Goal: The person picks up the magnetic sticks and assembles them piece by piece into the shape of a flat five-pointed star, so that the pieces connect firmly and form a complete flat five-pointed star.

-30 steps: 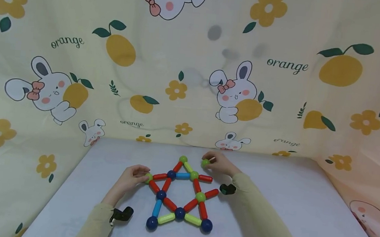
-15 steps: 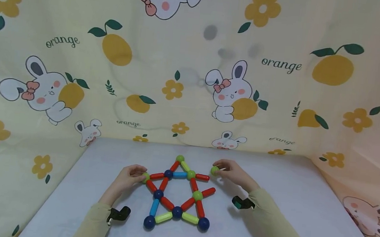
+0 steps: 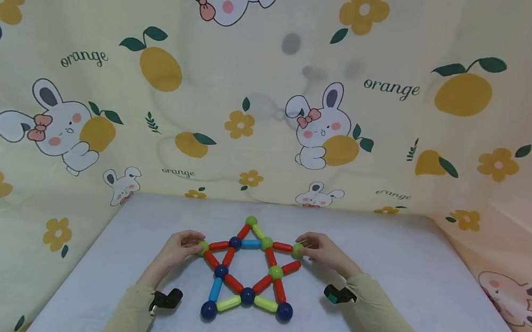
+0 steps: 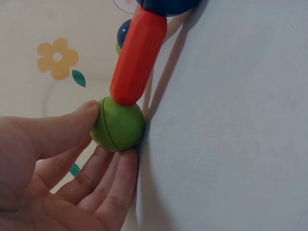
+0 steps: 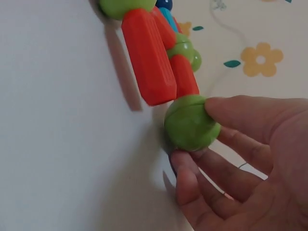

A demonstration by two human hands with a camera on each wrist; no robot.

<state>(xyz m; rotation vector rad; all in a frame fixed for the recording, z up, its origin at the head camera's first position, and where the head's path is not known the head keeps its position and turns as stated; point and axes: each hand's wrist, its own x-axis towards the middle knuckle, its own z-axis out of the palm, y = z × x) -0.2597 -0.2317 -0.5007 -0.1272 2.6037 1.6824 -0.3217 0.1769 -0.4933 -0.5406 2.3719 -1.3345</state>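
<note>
A star-shaped frame of coloured sticks and balls lies on the white table. At its left point, my left hand (image 3: 180,248) pinches a green ball (image 4: 118,125) between thumb and fingers; a red stick (image 4: 139,55) joins that ball. On the right side, my right hand (image 3: 327,253) pinches another green ball (image 5: 191,125), which meets the end of a red stick (image 3: 283,247). Just below it, a second red stick (image 5: 149,57) points outward from a green ball (image 3: 276,272), its outer end free and close to the held ball.
Dark blue balls (image 3: 209,310) mark the two near points of the star, and a green ball (image 3: 251,221) tops the far point. A patterned cloth (image 3: 248,148) hangs behind the white table (image 3: 384,241).
My right hand has moved right and then toward me, bringing its green ball to the end of the upper red stick. My left hand stays on its ball. The head view has shifted slightly.
</note>
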